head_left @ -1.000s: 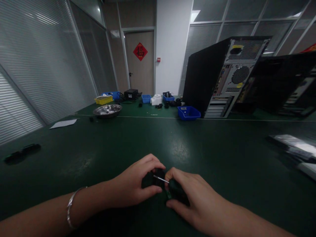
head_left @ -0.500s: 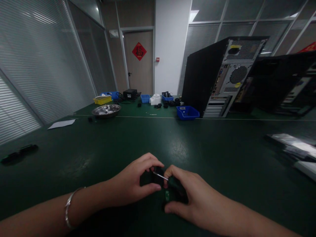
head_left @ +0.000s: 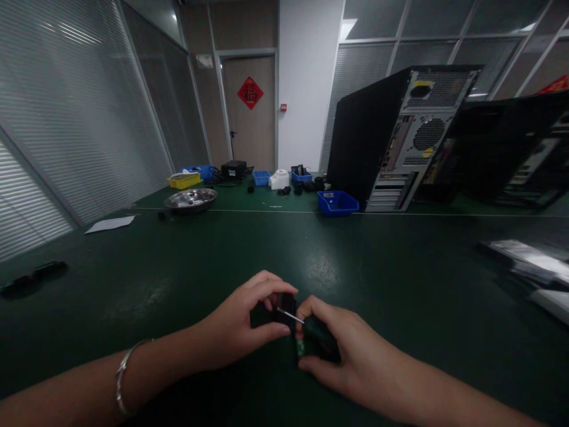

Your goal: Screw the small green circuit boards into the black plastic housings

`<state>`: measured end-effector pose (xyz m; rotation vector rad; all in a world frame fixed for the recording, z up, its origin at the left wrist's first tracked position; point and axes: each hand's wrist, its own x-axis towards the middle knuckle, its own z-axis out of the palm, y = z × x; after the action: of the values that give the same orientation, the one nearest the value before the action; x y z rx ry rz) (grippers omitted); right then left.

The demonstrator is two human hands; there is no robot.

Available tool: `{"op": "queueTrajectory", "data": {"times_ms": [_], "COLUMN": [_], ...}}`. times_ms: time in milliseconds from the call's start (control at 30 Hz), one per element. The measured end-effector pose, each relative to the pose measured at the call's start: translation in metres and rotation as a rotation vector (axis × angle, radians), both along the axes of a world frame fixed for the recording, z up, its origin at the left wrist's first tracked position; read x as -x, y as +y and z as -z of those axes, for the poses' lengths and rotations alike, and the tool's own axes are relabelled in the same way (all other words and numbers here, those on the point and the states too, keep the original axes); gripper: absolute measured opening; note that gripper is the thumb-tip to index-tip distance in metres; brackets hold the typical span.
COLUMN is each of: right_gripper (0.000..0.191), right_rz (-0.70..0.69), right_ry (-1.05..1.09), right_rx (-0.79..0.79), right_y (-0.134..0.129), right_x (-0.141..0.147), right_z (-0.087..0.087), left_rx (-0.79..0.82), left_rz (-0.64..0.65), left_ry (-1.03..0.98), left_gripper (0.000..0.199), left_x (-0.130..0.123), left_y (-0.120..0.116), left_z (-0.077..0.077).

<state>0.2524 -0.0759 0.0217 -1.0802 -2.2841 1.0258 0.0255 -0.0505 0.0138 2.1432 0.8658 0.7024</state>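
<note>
My left hand [head_left: 242, 314], with a silver bangle on the wrist, grips a small black plastic piece [head_left: 287, 302] between thumb and fingers. My right hand [head_left: 355, 341] is closed around a screwdriver [head_left: 291, 315]; its thin metal shaft points left across the black piece, and its dark handle is mostly hidden in the palm. Between the right thumb and fingers a small green circuit board [head_left: 301, 347] also shows, partly covered. The two hands are close together just above the green table. Whether the screwdriver tip touches the black piece, I cannot tell.
A metal bowl [head_left: 191, 200] stands back left, a blue bin [head_left: 338, 203] back right beside a black computer tower [head_left: 373, 136]. Dark parts [head_left: 35, 279] lie at the left edge. Grey-white equipment [head_left: 533, 264] lies at the right edge.
The left fingers and the black piece have shifted up slightly, and more of the black piece shows. The right hand has barely moved.
</note>
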Motion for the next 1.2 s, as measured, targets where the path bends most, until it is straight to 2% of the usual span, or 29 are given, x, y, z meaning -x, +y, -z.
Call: {"op": "queueTrajectory", "data": {"times_ms": [100, 233, 567, 933, 1200], "right_gripper": [0.024, 0.018, 0.02, 0.023, 0.028], "right_rz": [0.061, 0.14, 0.079, 0.046, -0.02], "right_ry": [0.134, 0.331, 0.401, 0.397, 0.306], "right_rx": [-0.012, -0.105, -0.124, -0.151, -0.23], "right_y": [0.002, 0.001, -0.007, -0.007, -0.01], "right_x": [0.001, 0.003, 0.007, 0.006, 0.004], "right_z": [0.004, 0.005, 0.003, 0.009, 0.01], "left_rx": [0.171, 0.333, 0.299, 0.278, 0.47], "left_rz": [-0.038, -0.009, 0.101, 0.053, 0.064], "left_ry": [-0.118, -0.206, -0.151, -0.125, -0.284], "left_gripper": [0.045, 0.047, 0.04, 0.039, 0.033], "left_x": [-0.002, -0.007, -0.01, -0.011, -0.014], "left_y": [0.001, -0.004, -0.018, -0.019, -0.02], "left_z": [0.002, 0.003, -0.003, -0.005, -0.009]}}
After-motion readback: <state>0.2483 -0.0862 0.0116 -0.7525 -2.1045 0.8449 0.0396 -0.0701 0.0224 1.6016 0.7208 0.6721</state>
